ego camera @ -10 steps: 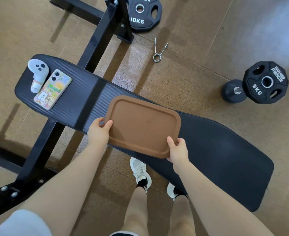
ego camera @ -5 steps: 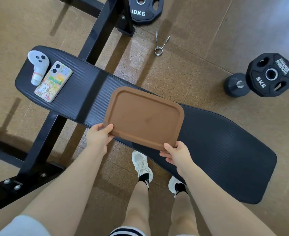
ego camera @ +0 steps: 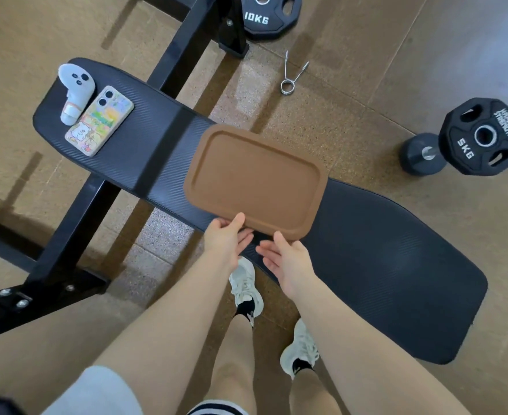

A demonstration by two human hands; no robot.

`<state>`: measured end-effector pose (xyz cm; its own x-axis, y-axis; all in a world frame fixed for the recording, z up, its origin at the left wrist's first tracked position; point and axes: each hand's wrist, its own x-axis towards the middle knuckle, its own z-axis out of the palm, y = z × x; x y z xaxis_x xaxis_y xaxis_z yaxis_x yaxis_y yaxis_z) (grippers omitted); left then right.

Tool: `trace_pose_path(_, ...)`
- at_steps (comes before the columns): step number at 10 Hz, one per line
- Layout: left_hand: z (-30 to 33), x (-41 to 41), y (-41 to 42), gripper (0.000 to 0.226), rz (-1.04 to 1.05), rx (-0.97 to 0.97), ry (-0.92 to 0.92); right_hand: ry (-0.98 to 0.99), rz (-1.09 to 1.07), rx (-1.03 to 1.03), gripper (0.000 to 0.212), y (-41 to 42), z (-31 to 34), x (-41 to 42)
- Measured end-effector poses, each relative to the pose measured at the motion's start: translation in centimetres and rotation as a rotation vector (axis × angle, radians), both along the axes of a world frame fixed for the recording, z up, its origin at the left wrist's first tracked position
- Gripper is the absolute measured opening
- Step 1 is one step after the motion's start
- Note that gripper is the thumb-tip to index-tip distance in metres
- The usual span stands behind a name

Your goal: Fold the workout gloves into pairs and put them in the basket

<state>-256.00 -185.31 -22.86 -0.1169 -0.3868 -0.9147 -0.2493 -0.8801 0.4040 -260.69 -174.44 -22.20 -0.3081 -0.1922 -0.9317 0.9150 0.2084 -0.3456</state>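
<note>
A shallow brown tray (ego camera: 255, 178) with a raised rim lies across the middle of the black padded bench (ego camera: 381, 265). No workout gloves are in view. My left hand (ego camera: 227, 239) is at the tray's near edge, its thumb touching the rim and its fingers straight. My right hand (ego camera: 287, 257) hovers just beside it with fingers spread and relaxed, its thumb tip by the same edge. Neither hand holds anything.
On the bench's left end lie a white controller (ego camera: 74, 88) and a phone (ego camera: 100, 124) in a colourful case. On the floor are a 10 kg plate (ego camera: 264, 16), a spring collar clip (ego camera: 291, 73), and a 5 kg plate (ego camera: 483, 136) beside a dumbbell (ego camera: 422, 154). The black bench frame (ego camera: 67, 235) runs at left.
Both hands have let go of the tray's left and right sides and come together at its near edge. The tray now rests on the bench.
</note>
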Motion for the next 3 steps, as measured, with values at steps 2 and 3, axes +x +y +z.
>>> trace_pose_path(2, -1.3, 0.0, -0.6, 0.019, -0.075, -0.05, -0.005, -0.021, 0.11, 0.075, 0.026, -0.1, -0.5, -1.1)
trace_pose_path(3, 0.0, 0.4, -0.9, 0.031, -0.175, -0.111, -0.083, 0.058, 0.31, 0.226, 0.033, 0.7, 0.6, -1.7)
